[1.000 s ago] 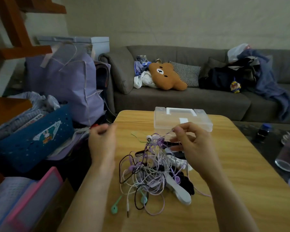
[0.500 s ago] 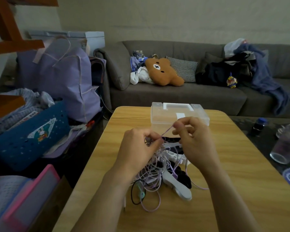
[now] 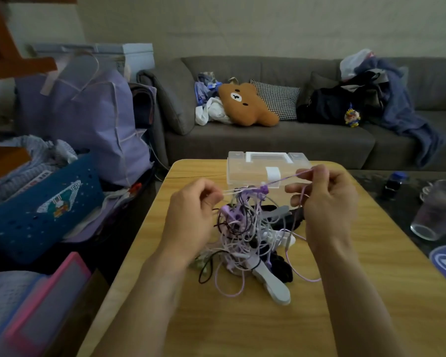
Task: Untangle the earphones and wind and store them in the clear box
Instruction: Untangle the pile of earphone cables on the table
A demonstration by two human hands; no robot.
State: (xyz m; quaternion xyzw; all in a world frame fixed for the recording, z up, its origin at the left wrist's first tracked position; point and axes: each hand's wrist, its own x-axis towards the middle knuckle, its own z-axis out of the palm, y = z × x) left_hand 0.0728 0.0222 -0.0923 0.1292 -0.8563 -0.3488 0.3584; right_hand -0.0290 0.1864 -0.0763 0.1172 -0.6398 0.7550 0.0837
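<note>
Holding a knot of earphones (image 3: 245, 228) over the middle of the wooden desk (image 3: 345, 292), we work with both hands raised just above the heap. Our left hand (image 3: 191, 215) pinches a pale cord between thumb and curled fingers; the cord runs right from it into the top of the tangle. Our right hand (image 3: 325, 199) pinches a purple cord at its fingertips, drawn taut and slanting down-left to a purple earbud (image 3: 263, 188) at the crest of the knot. A second loop of that cord hangs from the lower fingers of the same hand.

Most of the tangle rests on the desk: lilac, white and black cords crossed over one another, with loops trailing toward the near edge. A white flat piece (image 3: 276, 287) lies under the near side of the heap, and dark fabric (image 3: 281, 269) sits just right of it. We cannot tell how many sets are knotted together.

The clear box (image 3: 245, 171) stands at the far edge of the desk, behind the tangle, lid closed with its white latch facing us. A glass pitcher (image 3: 435, 212) sits far right, off the desk. A grey sofa (image 3: 281, 143) with a brown bear cushion (image 3: 245, 104) lies beyond.
</note>
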